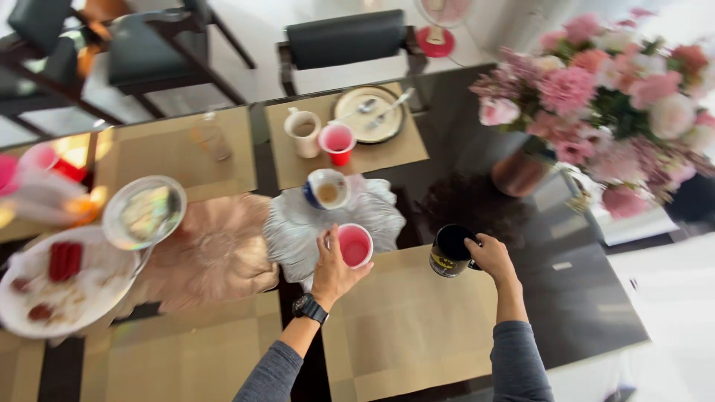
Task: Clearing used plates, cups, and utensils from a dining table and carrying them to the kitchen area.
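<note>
While left hand (333,269) grips pink-filled cup (355,246), right hand (488,254) fingers hold black mug (449,251).

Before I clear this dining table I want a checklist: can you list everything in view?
Red cups: two; one in the left grip, one on the far placemat.
Black mug: one, in the right grip, on the near placemat's edge.
White mug: one, far placemat.
Blue-and-white cup: one, on silver leaf-shaped tray.
Plate with cutlery: one, far placemat.
Glass bowl: one, left.
White plate: one, red food, far left.
Tan placemats: several.
Pink flowers: one bouquet, copper vase, right.
Dark chairs: several, beyond the table.
Left hand: wristwatch, grey sleeve.
Right hand: grey sleeve.
</note>
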